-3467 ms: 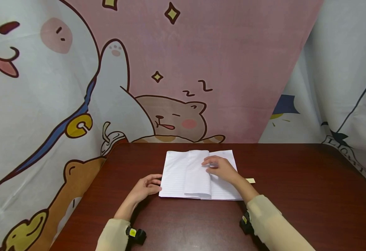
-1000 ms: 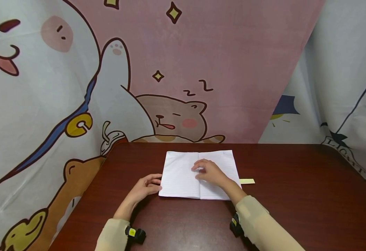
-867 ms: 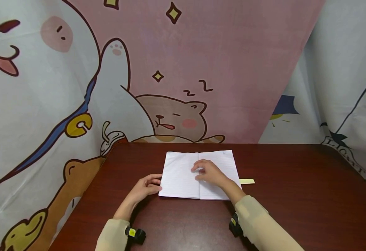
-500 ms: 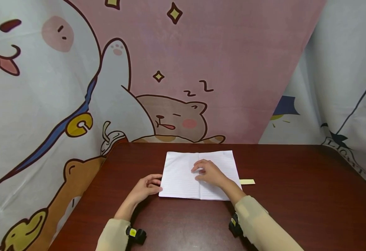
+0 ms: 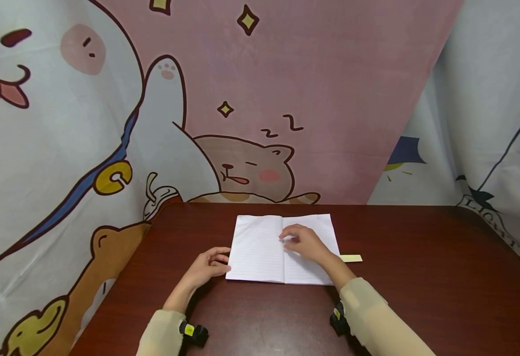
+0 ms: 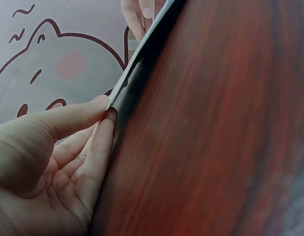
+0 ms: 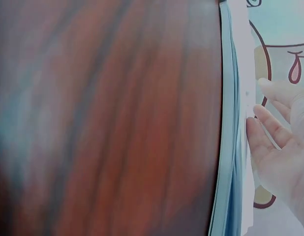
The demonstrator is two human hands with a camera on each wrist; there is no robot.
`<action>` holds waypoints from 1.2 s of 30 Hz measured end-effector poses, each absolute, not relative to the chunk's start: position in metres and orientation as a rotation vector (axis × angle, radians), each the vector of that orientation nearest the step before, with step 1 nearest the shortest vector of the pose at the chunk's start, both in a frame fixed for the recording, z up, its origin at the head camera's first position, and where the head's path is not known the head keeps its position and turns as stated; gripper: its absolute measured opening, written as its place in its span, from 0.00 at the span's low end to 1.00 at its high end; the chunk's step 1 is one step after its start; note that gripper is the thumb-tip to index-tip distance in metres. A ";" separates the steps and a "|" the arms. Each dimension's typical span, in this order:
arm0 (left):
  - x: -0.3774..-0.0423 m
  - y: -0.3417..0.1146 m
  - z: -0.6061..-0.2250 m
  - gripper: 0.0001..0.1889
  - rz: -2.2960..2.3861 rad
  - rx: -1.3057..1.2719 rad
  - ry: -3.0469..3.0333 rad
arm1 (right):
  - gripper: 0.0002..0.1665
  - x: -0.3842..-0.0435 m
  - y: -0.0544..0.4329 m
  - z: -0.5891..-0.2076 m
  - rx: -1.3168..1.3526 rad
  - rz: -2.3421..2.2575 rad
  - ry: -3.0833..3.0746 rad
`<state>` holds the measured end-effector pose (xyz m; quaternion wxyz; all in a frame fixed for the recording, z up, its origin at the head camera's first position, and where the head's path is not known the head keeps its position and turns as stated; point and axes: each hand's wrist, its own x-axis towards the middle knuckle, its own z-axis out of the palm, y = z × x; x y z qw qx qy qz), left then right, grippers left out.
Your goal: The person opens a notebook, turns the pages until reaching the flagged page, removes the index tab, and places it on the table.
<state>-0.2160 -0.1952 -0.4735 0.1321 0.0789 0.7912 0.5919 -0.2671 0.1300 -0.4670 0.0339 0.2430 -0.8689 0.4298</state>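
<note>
An open notebook [image 5: 255, 247] with white ruled pages lies flat on the table. My left hand [image 5: 208, 264] pinches its left edge; the left wrist view shows the thumb [image 6: 78, 118] over the paper and a finger beneath it. Above the right page, close to the centre fold, is my right hand [image 5: 306, 243], its fingers loosely bent and no paper between them. In the right wrist view, a fingertip [image 7: 253, 123] of that hand is at the page surface; whether it presses is hard to tell. A pale yellow strip [image 5: 351, 258] sticks out from the notebook's right side.
The dark red-brown wooden table [image 5: 420, 277] extends around the notebook on all sides. Behind it hangs a cloth [image 5: 340, 99] printed with cartoon animals. Each wrist carries a small black camera, such as the left camera [image 5: 195, 334].
A half-turned leaf now lies flat, and more of the yellow strip shows. My right hand went left over the fold, then slid slightly back right. My left hand stayed put.
</note>
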 end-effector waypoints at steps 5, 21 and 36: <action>-0.215 -0.195 -0.472 0.29 1.717 0.223 2.298 | 0.12 -0.268 0.141 -0.466 0.699 1.297 -2.665; -0.215 -0.193 -0.471 0.28 1.717 0.200 2.313 | 0.11 -0.272 0.179 -0.467 0.554 1.202 -2.682; -0.214 -0.193 -0.470 0.29 1.715 0.220 2.305 | 0.16 -0.273 0.203 -0.467 0.352 1.156 -2.759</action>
